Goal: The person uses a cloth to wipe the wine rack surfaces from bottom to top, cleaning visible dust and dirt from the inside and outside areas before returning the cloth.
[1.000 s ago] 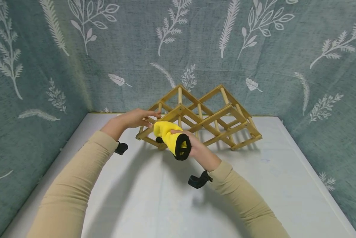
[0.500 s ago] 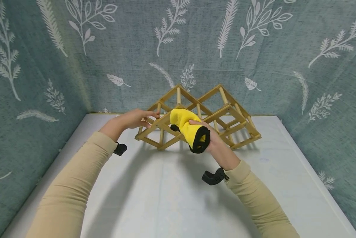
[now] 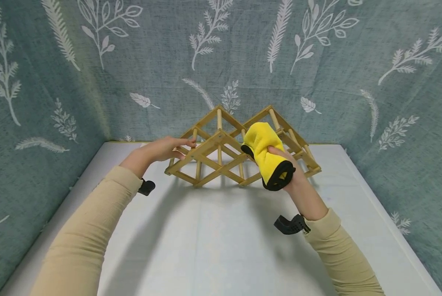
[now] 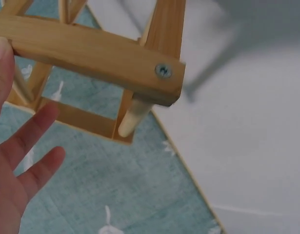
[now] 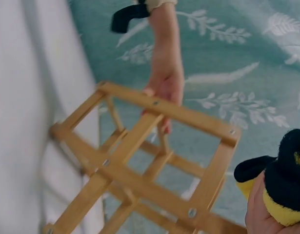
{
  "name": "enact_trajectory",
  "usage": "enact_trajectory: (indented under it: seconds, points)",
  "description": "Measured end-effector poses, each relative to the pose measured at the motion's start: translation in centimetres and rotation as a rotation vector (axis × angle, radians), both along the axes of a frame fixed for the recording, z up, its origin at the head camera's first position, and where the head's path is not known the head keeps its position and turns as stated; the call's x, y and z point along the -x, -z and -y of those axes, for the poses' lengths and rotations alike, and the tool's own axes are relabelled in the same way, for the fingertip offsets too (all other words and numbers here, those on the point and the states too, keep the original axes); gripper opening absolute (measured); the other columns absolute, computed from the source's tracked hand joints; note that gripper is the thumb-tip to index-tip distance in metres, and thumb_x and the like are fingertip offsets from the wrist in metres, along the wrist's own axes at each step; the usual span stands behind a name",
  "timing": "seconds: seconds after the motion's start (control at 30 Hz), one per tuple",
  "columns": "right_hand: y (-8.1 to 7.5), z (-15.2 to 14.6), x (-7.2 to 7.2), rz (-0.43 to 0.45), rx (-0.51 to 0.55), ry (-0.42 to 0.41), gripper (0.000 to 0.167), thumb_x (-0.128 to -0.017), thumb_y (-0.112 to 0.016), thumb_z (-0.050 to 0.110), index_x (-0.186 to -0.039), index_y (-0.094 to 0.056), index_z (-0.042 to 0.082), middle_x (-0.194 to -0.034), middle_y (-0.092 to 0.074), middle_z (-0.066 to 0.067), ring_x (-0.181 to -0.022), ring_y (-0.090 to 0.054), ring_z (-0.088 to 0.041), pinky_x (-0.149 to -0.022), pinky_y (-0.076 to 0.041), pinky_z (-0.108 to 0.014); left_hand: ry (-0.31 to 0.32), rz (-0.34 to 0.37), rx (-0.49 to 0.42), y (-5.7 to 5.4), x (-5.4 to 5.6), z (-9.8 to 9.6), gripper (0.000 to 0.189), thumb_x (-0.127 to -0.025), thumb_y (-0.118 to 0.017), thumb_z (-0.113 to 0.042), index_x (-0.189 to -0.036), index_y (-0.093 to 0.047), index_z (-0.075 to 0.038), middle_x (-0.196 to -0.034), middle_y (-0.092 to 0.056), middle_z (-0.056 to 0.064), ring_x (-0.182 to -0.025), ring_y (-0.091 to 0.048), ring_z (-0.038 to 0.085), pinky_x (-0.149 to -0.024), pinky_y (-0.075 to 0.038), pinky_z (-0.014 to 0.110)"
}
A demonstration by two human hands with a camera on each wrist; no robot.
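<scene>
Gripped in the right hand [image 3: 298, 172], a bunched yellow cloth [image 3: 263, 139] with black edging is held up in front of the right part of the wooden rack [image 3: 220, 134], its black-rimmed end turned near and its yellow end far; whether cloth and wood touch, I cannot tell. That hand's thumb presses into the yellow folds. Well to the left, the left hand [image 3: 162, 149] holds the rack's left end, its thumb on a flat slat [image 4: 81, 53] and 2 fingers spread apart below it in the left wrist view. A round metal screw [image 4: 163, 70] sits near the end of the same slat. The rack is a lattice of crossed slats and round rods rising to 2 peaks, and it stands toward the far side of the white tabletop [image 3: 213, 238], near a blue-green backdrop [image 3: 250, 49] printed with pale leaves and sprigs. Reaching in from the near side are a beige left sleeve [image 3: 84, 230] and a beige right sleeve [image 3: 348, 255]. Black devices [image 3: 290, 225] show at the wrists, 1 on each arm, and soft grey shadows fall across the tabletop
</scene>
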State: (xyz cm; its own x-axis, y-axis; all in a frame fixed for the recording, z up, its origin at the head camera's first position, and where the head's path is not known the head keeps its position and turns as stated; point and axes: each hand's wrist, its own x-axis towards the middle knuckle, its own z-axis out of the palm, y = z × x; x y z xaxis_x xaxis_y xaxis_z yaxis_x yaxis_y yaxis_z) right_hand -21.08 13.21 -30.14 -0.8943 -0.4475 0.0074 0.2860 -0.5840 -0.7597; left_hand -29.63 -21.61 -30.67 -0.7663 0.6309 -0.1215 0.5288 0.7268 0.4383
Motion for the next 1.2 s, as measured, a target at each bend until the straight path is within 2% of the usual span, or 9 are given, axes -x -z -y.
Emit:
enact_trajectory:
  seconds: [0.07,0.17,0.23,0.4,0.53,0.73,0.93,1.03,1.2]
  points:
    - [0.2,-0.5,-0.3,0.025,-0.077,0.056,0.013,-0.092,-0.051,0.018,-0.103,-0.050,0.010,-0.081,-0.057,-0.001,-0.066,-0.060,-0.009,-0.058,-0.050,-0.018,0.006,-0.029,-0.010,0.3,0.0,0.1,0.051,-0.089,-0.058,-0.007,-0.138,-0.043,-0.013,-0.144,-0.038,0.010,-0.121,-0.045,0.034,-0.095,-0.040,0.048]
    - [0.4,-1.5,-0.6,0.034,-0.171,0.088,0.020,-0.091,-0.054,0.017,-0.108,-0.045,0.011,-0.084,-0.057,-0.001,-0.069,-0.061,-0.009,-0.061,-0.051,-0.018,0.012,-0.085,-0.024,0.8,-0.2,0.4,0.052,-0.089,-0.059,-0.009,-0.138,-0.043,-0.015,-0.146,-0.034,0.007,-0.120,-0.047,0.033,-0.093,-0.042,0.047]
    - [0.6,-2.2,-0.9,0.027,-0.250,0.099,0.026,-0.091,-0.055,0.018,-0.112,-0.041,0.014,-0.088,-0.056,0.000,-0.072,-0.061,-0.009,-0.062,-0.051,-0.019,0.011,-0.139,-0.033,1.3,-0.3,0.7,0.052,-0.088,-0.060,-0.011,-0.138,-0.043,-0.016,-0.144,-0.038,0.007,-0.118,-0.048,0.033,-0.091,-0.044,0.047]
    - [1.7,-4.7,-1.2,-0.069,-0.550,0.128,0.039,-0.092,-0.055,0.023,-0.126,-0.035,0.020,-0.101,-0.049,-0.003,-0.079,-0.059,-0.011,-0.066,-0.052,-0.024,-0.094,-0.212,-0.060,2.2,-1.0,1.8,0.051,-0.089,-0.059,-0.024,-0.138,-0.044,-0.017,-0.136,-0.047,0.012,-0.121,-0.045,0.035,-0.093,-0.040,0.051]
    - [2.9,-7.1,-1.5,-0.150,-0.836,0.213,0.054,-0.092,-0.055,0.030,-0.136,-0.027,0.016,-0.109,-0.042,-0.009,-0.085,-0.054,-0.015,-0.070,-0.052,-0.028,-0.177,-0.179,-0.093,3.0,-1.5,2.8,0.056,-0.090,-0.056,-0.032,-0.141,-0.039,-0.014,-0.141,-0.040,0.015,-0.128,-0.036,0.037,-0.099,-0.033,0.055]
    - [5.3,-11.1,-2.5,-0.239,-1.163,0.316,0.064,-0.091,-0.056,0.033,-0.141,-0.024,0.008,-0.118,-0.042,-0.019,-0.088,-0.051,-0.021,-0.069,-0.049,-0.030,-0.201,-0.123,-0.142,3.9,-2.0,2.8,0.066,-0.091,-0.054,-0.039,-0.145,-0.028,-0.010,-0.147,-0.029,0.017,-0.132,-0.028,0.038,-0.101,-0.030,0.057]
    - [7.4,-14.6,-3.0,-0.214,-1.284,0.371,0.069,-0.091,-0.054,0.039,-0.141,-0.024,0.004,-0.120,-0.042,-0.021,-0.085,-0.051,-0.019,-0.066,-0.049,-0.029,-0.278,-0.088,-0.257,3.1,-2.3,-0.2,0.076,-0.088,-0.057,-0.042,-0.148,-0.017,-0.017,-0.152,-0.020,0.010,-0.134,-0.025,0.037,-0.097,-0.034,0.058]
    - [8.2,-16.2,-3.2,-0.188,-1.311,0.401,0.070,-0.091,-0.053,0.041,-0.141,-0.023,0.002,-0.120,-0.042,-0.022,-0.082,-0.051,-0.016,-0.064,-0.049,-0.028,-0.306,-0.129,-0.301,2.9,-2.4,-2.5,0.075,-0.088,-0.059,-0.039,-0.147,-0.020,-0.014,-0.151,-0.021,0.011,-0.135,-0.024,0.034,-0.100,-0.032,0.056]
    - [8.9,-18.0,-3.4,-0.149,-1.320,0.433,0.073,-0.091,-0.051,0.043,-0.141,-0.020,-0.001,-0.122,-0.039,-0.024,-0.079,-0.050,-0.009,-0.062,-0.050,-0.026,-0.400,-0.167,-0.388,2.9,-2.3,-5.5,0.070,-0.087,-0.063,-0.024,-0.144,-0.025,-0.007,-0.144,-0.030,0.017,-0.122,-0.040,0.032,-0.093,-0.039,0.048]
